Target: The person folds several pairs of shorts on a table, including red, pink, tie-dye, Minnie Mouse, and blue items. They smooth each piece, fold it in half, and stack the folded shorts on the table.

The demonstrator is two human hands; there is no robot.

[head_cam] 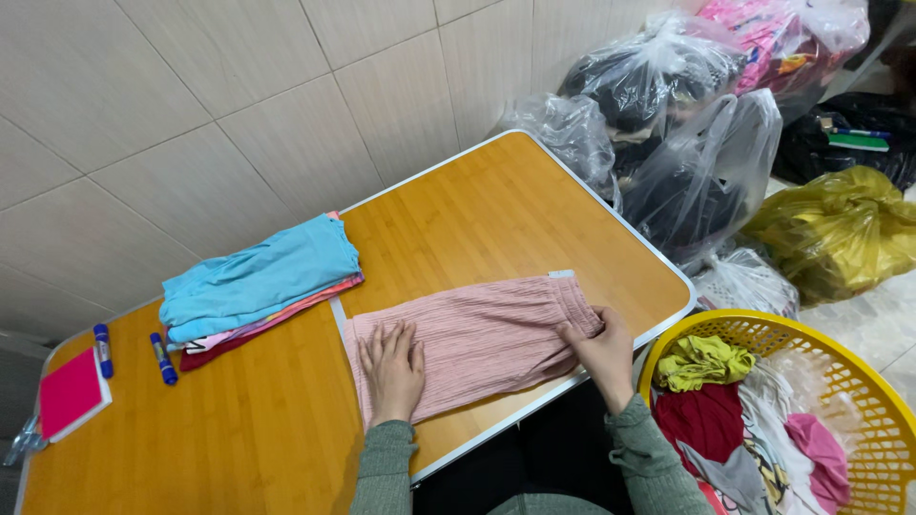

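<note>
A wooden folding table (496,205) stands against a wall (239,86) of large pale tiles. Beside it, the floor (883,329) is light tile, crowded with clear and yellow plastic bags (697,162).

At the bottom edge of the frame, both grey-green sleeves (658,467) are running out of view. The yellow basket (887,401) at lower right is being cut off by the frame's corner. The stack (258,286) at centre left is hiding its lower garments under a blue one, and the plastic bags (668,124) at upper right are blurring their contents.
</note>
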